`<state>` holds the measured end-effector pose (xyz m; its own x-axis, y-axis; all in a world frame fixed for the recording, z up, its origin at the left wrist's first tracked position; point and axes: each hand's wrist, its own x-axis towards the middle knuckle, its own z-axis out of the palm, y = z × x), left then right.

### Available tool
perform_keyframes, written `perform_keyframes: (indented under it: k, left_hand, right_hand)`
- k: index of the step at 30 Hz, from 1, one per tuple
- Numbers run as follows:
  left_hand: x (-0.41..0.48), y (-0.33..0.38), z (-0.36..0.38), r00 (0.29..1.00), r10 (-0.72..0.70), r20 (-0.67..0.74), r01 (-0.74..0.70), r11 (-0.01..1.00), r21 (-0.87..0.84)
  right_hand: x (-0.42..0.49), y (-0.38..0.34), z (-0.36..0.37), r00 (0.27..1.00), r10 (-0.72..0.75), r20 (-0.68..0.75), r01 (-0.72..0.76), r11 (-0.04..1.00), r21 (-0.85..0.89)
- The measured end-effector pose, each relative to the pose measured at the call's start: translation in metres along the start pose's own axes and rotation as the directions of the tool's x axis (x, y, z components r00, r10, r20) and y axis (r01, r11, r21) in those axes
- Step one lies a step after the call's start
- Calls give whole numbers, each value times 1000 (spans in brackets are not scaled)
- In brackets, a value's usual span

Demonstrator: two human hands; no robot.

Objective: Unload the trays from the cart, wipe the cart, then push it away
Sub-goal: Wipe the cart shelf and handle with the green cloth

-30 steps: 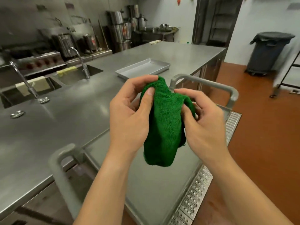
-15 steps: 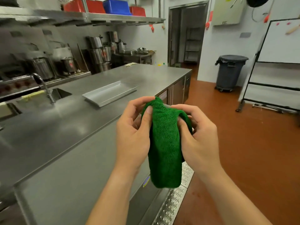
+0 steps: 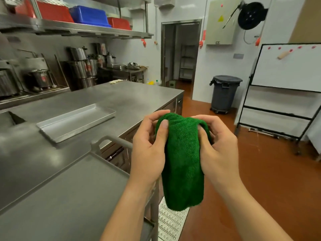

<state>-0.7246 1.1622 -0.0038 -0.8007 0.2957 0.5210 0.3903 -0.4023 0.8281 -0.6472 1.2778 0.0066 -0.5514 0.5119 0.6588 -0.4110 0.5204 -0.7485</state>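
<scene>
A folded green cloth (image 3: 183, 164) hangs in front of me, gripped at its top by my left hand (image 3: 147, 150) and my right hand (image 3: 218, 146), one on each side. Both hands are held in the air above the right edge of the steel cart (image 3: 73, 193), whose flat top shelf fills the lower left. The cart's far handle (image 3: 111, 140) curves up next to the counter. One shallow metal tray (image 3: 76, 121) lies on the steel counter (image 3: 139, 100) beyond the cart.
A perforated floor drain grate (image 3: 171, 223) runs beside the cart. Orange floor spreads to the right, with a grey wheeled bin (image 3: 224, 93) and a whiteboard stand (image 3: 284, 94). A doorway (image 3: 180, 53) lies ahead. Pots (image 3: 81, 65) and overhead shelf crates (image 3: 88, 14) line the left wall.
My view has lifted and turned right, from the cart top to the room ahead. Both hands keep the same hold on the green cloth, working its top fold slightly.
</scene>
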Motion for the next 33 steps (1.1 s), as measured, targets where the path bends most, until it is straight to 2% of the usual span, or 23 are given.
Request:
perform_keyframes:
  k: [2,5,10,15,20,28,33]
  left_hand:
    - [35,-27,26,998,-20,64,22,1000,-21]
    - [82,-76,57,997,-19,74,21,999,-26]
    - [163,-160,101,999,-17,32,18,999,-31]
    - [255,-220,131,993,-86,86,82,995,48]
    - [346,-270,135,992,-71,-100,88,980,180]
    - [492,-383,86,965,-35,-262,115,948,296]
    - [609,-443,49,929,48,-368,96,927,361]
  right_hand:
    - [36,37,-13,999,15,-32,-14,1000,27]
    - [86,98,-25,998,51,-38,-48,997,68]
    - [175,202,-29,998,56,7,-56,994,96]
    - [288,290,-22,991,89,96,-101,987,127]
    - [382,357,27,960,100,260,-153,969,194]
    - [509,486,151,907,35,420,-162,949,271]
    - [599,555,235,870,21,492,-194,933,304]
